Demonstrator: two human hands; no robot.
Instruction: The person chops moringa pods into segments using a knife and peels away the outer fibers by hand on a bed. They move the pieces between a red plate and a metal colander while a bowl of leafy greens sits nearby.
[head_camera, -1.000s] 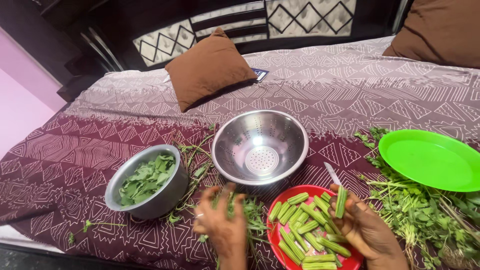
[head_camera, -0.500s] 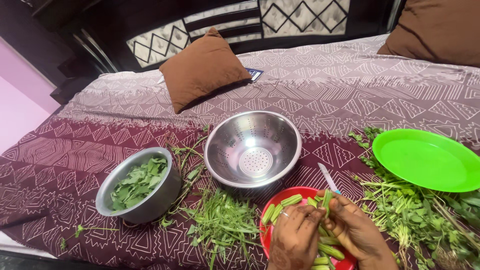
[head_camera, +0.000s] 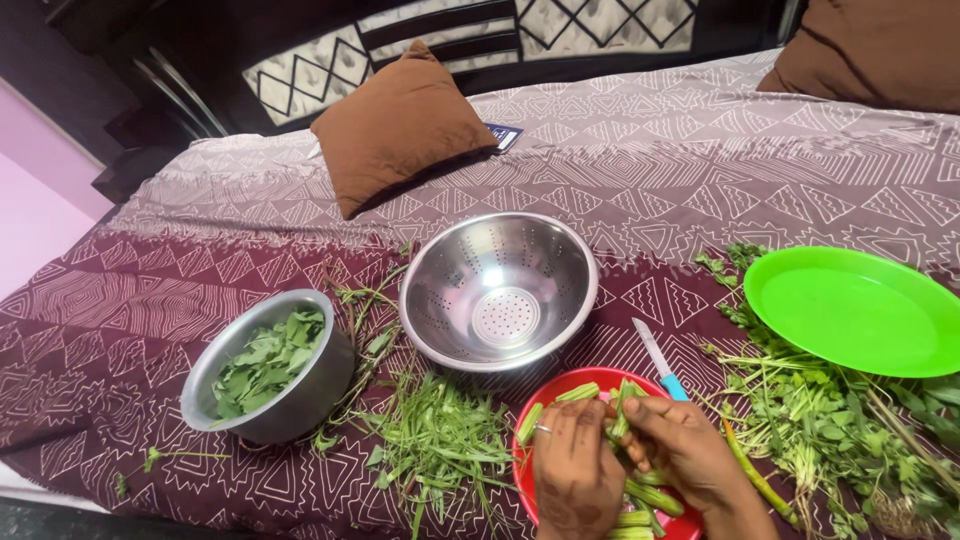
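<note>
Head view: left hand and right hand meet over the red plate, both pinched narrow on one green drumstick piece held upright between the fingertips, more cut pieces lying on the plate under them. A small blue-handled knife lies just beside the plate's far rim, with the steel colander behind, the steel bowl of leaves to the left, loose stems between, and the green plate over herb bunches to the right. Risk as I judge it: the ribbed piece could slip from the pinch and roll off onto the patterned bedspread, or a sleeve or wrist could knock the knife because it sits so near.
</note>
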